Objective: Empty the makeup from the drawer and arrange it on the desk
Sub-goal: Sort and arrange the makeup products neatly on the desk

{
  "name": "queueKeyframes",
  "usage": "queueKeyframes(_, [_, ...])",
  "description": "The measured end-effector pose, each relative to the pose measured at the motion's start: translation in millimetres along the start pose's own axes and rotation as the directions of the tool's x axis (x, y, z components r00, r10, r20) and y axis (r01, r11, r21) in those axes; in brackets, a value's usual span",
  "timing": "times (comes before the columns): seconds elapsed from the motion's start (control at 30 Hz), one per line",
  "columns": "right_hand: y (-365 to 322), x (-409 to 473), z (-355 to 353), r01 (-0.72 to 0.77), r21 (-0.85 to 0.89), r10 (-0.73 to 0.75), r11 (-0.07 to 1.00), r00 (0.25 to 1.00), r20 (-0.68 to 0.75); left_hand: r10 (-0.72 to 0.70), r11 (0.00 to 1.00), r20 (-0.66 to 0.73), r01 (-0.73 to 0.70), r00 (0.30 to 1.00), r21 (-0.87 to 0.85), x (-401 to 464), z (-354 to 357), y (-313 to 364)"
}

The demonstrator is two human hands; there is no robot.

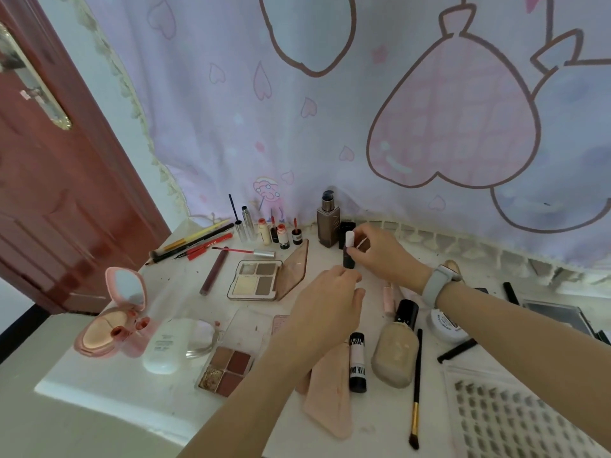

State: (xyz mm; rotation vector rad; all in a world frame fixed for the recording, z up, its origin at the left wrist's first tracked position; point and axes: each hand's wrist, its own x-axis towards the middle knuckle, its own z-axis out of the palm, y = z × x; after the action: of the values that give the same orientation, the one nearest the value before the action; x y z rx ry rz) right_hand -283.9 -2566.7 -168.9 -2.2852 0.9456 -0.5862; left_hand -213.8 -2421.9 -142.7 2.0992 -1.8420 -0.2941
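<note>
Only the head view to go on here; both my hands are on one small dark tube [348,259] standing upright on the white desk [109,375], toward the back; my left hand [325,302] pinches the bottom of it and my right hand [380,251] has fingers curled round its white top [349,239]; so both are grasping, nothing let go.

What could go wrong, I reckon; the tube is tall and thin, so if I let go crooked it tips; the brown pump bottle [328,223] is just behind it and the open eyeshadow palette [261,280] lies near on the left, lid up; a topple could knock into either.

Lots of other stuff around; pencils [195,242] and little lip tints [281,234] lined along the back; a pink compact mirror [112,312], a white bottle [165,345] and a second palette [226,366] nearer me; the foundation bottle [396,345] and a brush [416,388] lie under my right forearm, easy to sweep pulling back; can't see the drawer at all.
</note>
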Motion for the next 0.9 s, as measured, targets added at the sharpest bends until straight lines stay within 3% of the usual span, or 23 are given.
queueKeyframes(0.2, [-1, -7, -9, 0.001, 0.024, -0.001, 1.0, 1.0, 0.021, -0.072, 0.997, 0.215, 0.068, 0.974, 0.027, 9, 19, -1])
queueKeyframes(0.4, [9, -36, -72, -0.048, -0.006, 0.048, 0.999, 0.999, -0.009, -0.085, 0.985, 0.196, 0.053, 0.977, 0.167, 16, 29, 1])
queueKeyframes(0.57, [38, -79, -117, -0.172, -0.177, 0.183, 0.969, 0.982, 0.048, -0.127, 0.977, 0.136, 0.101, 0.982, 0.186, 19, 35, 2])
queueKeyframes(0.73, [64, -111, -119, -0.254, -0.401, 0.318, 0.88, 0.943, 0.101, -0.161, 0.978, 0.118, 0.142, 0.98, 0.155, 22, 37, 6])
queueKeyframes(0.9, [60, -113, -108, -0.242, -0.522, 0.377, 0.818, 0.911, 0.168, -0.156, 0.98, 0.101, 0.141, 0.983, 0.142, 20, 39, 3])
